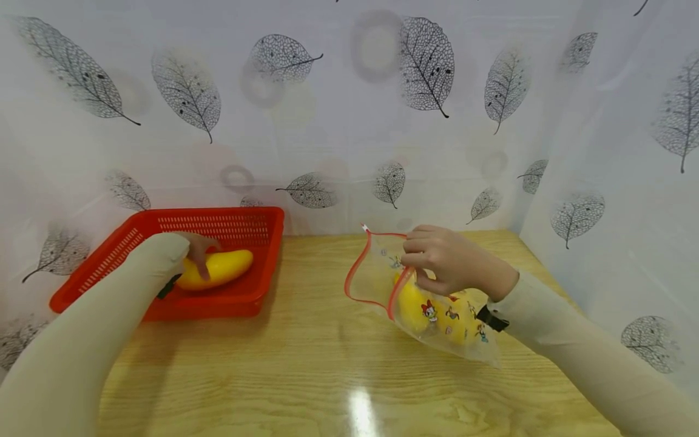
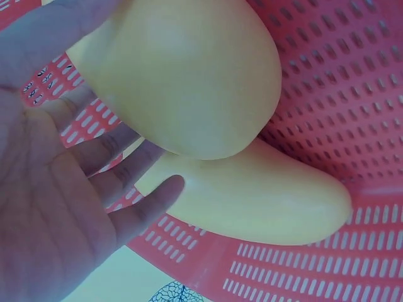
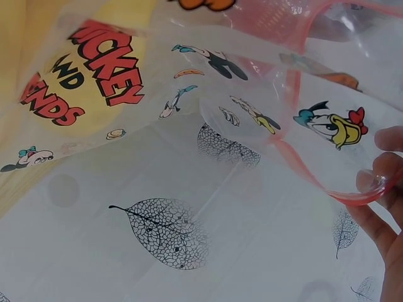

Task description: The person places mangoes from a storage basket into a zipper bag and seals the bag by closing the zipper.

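On the left, my left hand (image 1: 199,249) reaches into a red plastic basket (image 1: 275,243) and grips a smooth yellow mango (image 2: 189,75), thumb on one side and fingers along the other. A second yellow mango (image 2: 264,195) lies against it in the left wrist view, under the spread fingertips. My right hand (image 1: 450,258) pinches the red-edged mouth of a clear zip bag (image 1: 377,276) with cartoon prints, its opening facing left. Yellow fruit (image 1: 412,306) shows through the bag's plastic. In the right wrist view, fingers (image 3: 387,167) curl over the red rim.
Both things rest on a wood-grain table (image 1: 317,358), the basket at the back left and the bag right of the middle. White sheeting with leaf prints (image 1: 426,67) hangs behind and along the sides. A red zip slider sits at the bag's far corner.
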